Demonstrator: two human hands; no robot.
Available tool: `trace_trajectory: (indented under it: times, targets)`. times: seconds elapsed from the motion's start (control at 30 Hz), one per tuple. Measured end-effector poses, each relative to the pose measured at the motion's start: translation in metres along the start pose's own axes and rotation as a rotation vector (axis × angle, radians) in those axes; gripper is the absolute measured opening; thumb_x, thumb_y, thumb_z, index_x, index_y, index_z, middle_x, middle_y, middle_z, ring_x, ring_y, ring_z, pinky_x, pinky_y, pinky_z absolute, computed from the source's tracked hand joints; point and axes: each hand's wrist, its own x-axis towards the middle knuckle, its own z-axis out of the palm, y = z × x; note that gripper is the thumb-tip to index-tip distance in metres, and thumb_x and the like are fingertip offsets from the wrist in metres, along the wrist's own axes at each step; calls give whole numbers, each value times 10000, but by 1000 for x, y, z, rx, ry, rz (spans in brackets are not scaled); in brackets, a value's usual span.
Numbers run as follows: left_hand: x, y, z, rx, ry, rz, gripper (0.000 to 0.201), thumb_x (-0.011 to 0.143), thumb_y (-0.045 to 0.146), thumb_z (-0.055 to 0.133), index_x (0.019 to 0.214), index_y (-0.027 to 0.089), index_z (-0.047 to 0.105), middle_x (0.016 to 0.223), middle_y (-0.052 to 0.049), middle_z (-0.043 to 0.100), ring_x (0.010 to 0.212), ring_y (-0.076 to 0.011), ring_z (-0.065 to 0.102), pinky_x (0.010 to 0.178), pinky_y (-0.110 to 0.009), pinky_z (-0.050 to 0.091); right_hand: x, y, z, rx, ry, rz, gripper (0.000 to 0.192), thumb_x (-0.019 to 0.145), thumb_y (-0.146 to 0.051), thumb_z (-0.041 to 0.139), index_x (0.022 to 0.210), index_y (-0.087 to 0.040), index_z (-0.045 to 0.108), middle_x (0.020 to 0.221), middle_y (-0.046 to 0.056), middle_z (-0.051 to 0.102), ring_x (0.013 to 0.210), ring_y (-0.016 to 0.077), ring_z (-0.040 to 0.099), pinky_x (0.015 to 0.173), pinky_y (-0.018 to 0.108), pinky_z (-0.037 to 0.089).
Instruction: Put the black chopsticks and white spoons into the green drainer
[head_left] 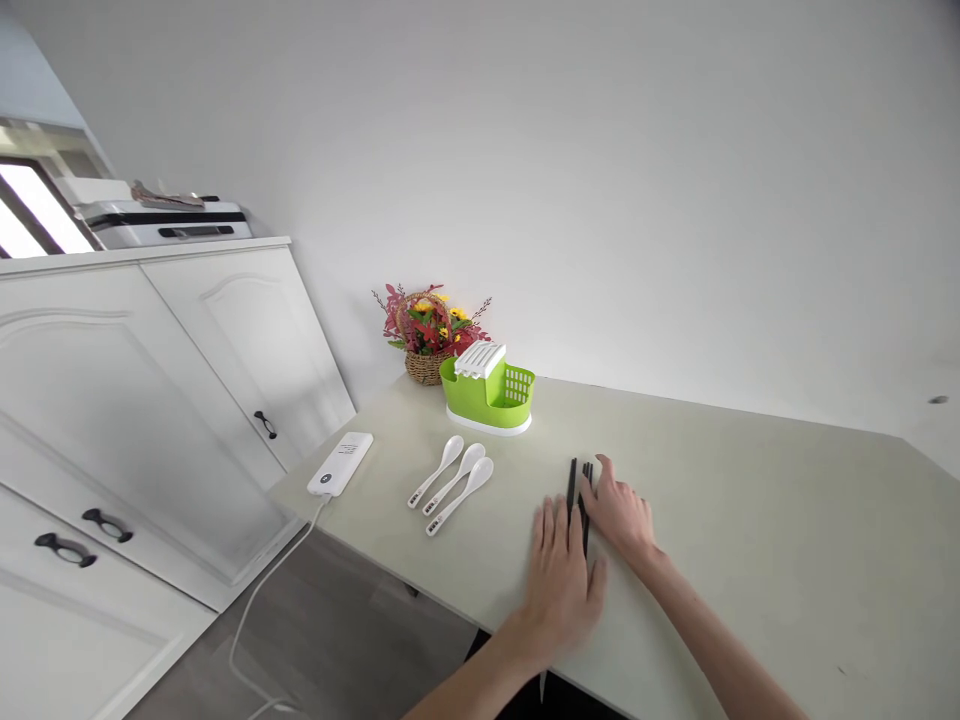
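Dark chopsticks (572, 480) lie on the light table in front of me, pointing away. My left hand (556, 565) rests flat over their near part with the fingers stretched out, covering some of their length. From the right side, my right hand (621, 512) touches the chopsticks with its thumb side; its thumb and forefinger are apart and the other fingers are partly curled. To the left, three white spoons (459, 480) lie side by side with printed marks on their handles. Behind them stands a green utensil caddy (471, 398) with a white slotted top and white base.
A basket of artificial flowers (426, 365) stands behind the caddy, near the wall. A white power bank (341, 463) with a cable lies at the table's left edge. White cabinets (247, 330) stand at the left, bearing a silver case (169, 222).
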Motion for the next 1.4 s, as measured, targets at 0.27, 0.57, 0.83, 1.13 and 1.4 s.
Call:
trace_trajectory:
  times: [0.27, 0.57, 0.83, 1.13, 1.4]
  targets:
    - [6, -89, -99, 224, 247, -117, 503, 1029, 393, 482, 1462, 140, 434, 1563, -220, 417, 1511, -363, 316, 1202, -589, 322, -24, 73, -15, 411, 41, -93, 575, 986, -561, 343, 1427, -198, 404, 655, -49, 604, 580, 184, 559, 650, 311, 469]
    - [-9, -165, -114, 455, 33, -276, 845, 902, 665, 582, 1515, 131, 352, 1391, -221, 557, 1293, -376, 517, 1085, -531, 415, -34, 87, -14, 575, 107, -41, 537, 903, -615, 457, 1266, -233, 561, 601, -50, 599, 553, 178, 546, 619, 312, 452]
    - [17, -153, -107, 533, -26, -269, 447, 1038, 444, 428, 1292, 97, 553, 1140, -182, 631, 1074, -319, 607, 924, -426, 493, -34, 87, -14, 523, 112, -61, 483, 931, -591, 420, 1220, -234, 570, 615, -43, 605, 558, 182, 556, 634, 315, 450]
    - [29, -138, -104, 430, -144, -356, 264, 1075, 239, 341, 1062, 151, 590, 988, -145, 703, 910, -266, 706, 713, -309, 480, -34, 88, -14, 489, 90, -71, 414, 946, -556, 411, 1153, -255, 605, 613, -43, 591, 562, 184, 548, 622, 313, 446]
    - [32, -81, -82, -162, 0, -329, 269, 1079, 329, 319, 927, 210, 506, 738, -50, 643, 677, -216, 659, 620, -288, 412, -58, 17, -25, 744, -55, -272, 546, 930, -657, 499, 1262, -229, 559, 949, 47, 662, 637, 166, 613, 630, 320, 510]
